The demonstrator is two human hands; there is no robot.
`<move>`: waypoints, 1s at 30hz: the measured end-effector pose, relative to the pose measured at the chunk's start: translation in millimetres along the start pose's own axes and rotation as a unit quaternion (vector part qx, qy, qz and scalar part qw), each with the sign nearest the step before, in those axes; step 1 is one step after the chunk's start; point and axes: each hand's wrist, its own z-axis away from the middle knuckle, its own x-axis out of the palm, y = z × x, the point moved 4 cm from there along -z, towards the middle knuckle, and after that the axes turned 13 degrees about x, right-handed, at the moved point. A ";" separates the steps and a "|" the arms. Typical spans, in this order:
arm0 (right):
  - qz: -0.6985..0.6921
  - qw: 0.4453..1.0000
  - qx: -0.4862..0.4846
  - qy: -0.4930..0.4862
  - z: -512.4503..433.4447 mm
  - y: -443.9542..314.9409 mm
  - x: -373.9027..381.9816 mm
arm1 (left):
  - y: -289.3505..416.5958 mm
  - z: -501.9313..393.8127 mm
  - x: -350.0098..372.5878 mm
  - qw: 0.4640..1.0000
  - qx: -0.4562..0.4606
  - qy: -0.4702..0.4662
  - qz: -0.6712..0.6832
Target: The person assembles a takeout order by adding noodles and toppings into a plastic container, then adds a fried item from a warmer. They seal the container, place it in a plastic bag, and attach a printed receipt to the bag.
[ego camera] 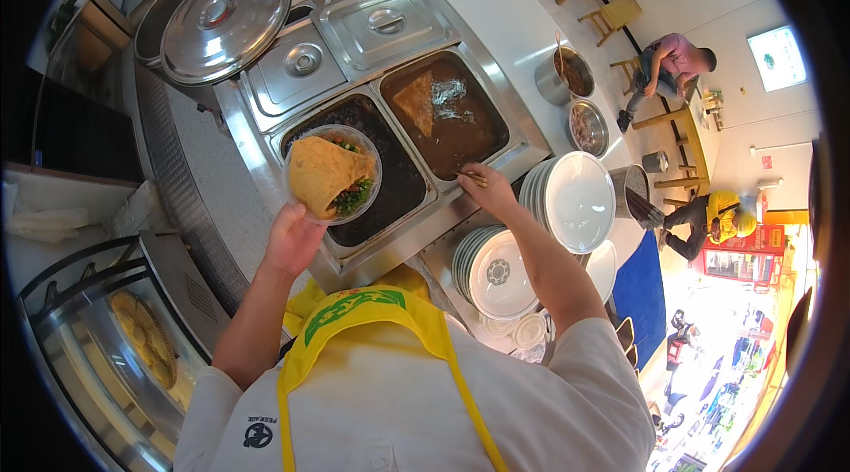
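Observation:
My left hand (294, 239) holds a clear plastic bowl (377, 170) from beneath and its near side. In the bowl lies a golden, folded sheet of food (322, 173), with chopped greens (352, 196) showing at its open edge. The bowl is over a steel pan of dark sauce (398, 206). Pinched in my right hand (488, 190) is a thin utensil (473, 178), perhaps tongs or chopsticks, at the near rim of a pan of brown sauce (465, 140). Its tip is hard to make out. A triangular golden piece (417, 103) lies in that sauce.
Lidded steel pans (385, 22) and a large round lid (226, 24) lie beyond. Stacked white plates (579, 203) and bowls (501, 273) stand beside my right arm. Steel containers (564, 77) line the counter. Two people (671, 67) (714, 219) are farther off.

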 end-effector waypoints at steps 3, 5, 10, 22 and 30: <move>0.070 0.997 0.019 -0.017 13.3 -30.6 -21.0 | 2.3 5.4 0.7 1.000 -0.003 -0.013 -0.003; 0.080 0.997 0.017 -0.012 15.4 -35.5 -25.1 | 4.4 7.9 3.0 1.000 -0.005 -0.011 0.015; -0.006 0.999 -0.008 0.048 8.3 -25.3 -21.3 | 12.6 16.4 -0.1 1.000 -0.008 -0.011 0.018; -0.087 0.996 -0.002 0.014 103.1 -128.8 -26.5 | 72.3 46.3 -41.6 0.999 -0.023 -0.032 0.000; -0.157 0.963 0.205 0.080 75.6 -84.8 62.4 | 107.0 80.5 -83.6 0.998 -0.056 -0.030 -0.017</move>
